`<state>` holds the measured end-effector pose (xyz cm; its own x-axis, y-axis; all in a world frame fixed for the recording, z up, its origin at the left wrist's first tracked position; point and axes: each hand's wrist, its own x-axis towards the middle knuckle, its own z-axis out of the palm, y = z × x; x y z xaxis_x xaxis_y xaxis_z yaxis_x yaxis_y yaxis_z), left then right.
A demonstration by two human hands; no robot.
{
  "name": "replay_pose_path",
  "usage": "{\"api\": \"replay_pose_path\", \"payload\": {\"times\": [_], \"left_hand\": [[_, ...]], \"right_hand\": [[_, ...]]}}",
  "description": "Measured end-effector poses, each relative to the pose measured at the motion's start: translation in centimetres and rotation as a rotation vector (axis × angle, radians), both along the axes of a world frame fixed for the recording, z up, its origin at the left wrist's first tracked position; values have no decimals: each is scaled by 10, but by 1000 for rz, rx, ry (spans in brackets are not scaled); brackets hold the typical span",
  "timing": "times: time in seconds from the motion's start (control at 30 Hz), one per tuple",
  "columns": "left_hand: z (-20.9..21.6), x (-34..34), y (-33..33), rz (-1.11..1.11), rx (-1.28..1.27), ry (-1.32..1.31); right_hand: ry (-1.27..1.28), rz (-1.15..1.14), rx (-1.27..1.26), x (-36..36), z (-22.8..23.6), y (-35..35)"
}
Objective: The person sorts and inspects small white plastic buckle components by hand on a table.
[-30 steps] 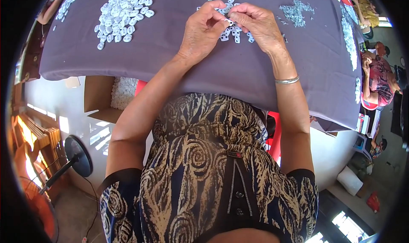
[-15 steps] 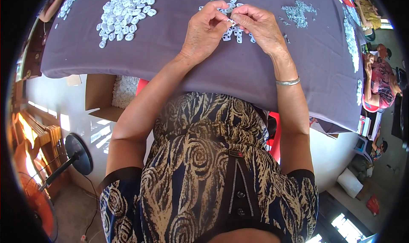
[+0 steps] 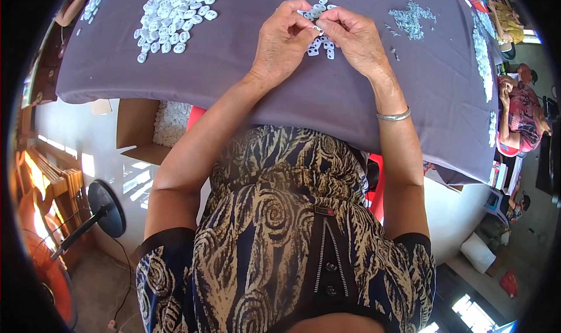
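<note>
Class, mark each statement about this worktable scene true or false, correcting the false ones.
The left hand and right hand meet at a small white piece. True.
The left wrist wears a bangle. False: the silvery bangle is on the right wrist.
The heap of oval white pieces lies left of the left hand. True.
The tablecloth is bright yellow. False: the tablecloth is purplish-grey.
An open cardboard box holds white pieces. True.

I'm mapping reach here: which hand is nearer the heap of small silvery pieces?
Right: the right hand is left of the silvery heap, apart from it; the left hand is farther left.
</note>
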<state>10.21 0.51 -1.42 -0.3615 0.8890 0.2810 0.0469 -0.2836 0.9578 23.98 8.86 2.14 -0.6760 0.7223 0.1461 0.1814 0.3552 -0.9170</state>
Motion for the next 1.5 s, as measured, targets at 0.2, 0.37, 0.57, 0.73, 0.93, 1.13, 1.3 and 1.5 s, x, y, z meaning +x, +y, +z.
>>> {"api": "replay_pose_path", "payload": {"times": [0.2, 0.37, 0.57, 0.73, 0.93, 1.13, 1.3, 1.5], "left_hand": [[7, 1, -1, -4, -65, -59], [8, 1, -2, -12, -73, -99], [-1, -5, 0, 30, -33, -11], [0, -14, 2, 128, 24, -4], [-3, -13, 5, 168, 19, 29], [-3, -12, 5, 162, 28, 34], [1, -9, 2, 104, 29, 34], [10, -5, -1, -9, 18, -47]], "right_hand": [[-117, -89, 133, -3, 1, -4], [-144, -139, 166, -5, -1, -8], [-96, -94, -69, 2, 16, 7], [-142, -202, 160, 17, 17, 40], [-335, -80, 300, 4, 15, 43], [-338, -2, 402, 1, 10, 36], [-313, 4, 492, 4, 3, 30], [-329, -43, 397, 10, 3, 28]]}}
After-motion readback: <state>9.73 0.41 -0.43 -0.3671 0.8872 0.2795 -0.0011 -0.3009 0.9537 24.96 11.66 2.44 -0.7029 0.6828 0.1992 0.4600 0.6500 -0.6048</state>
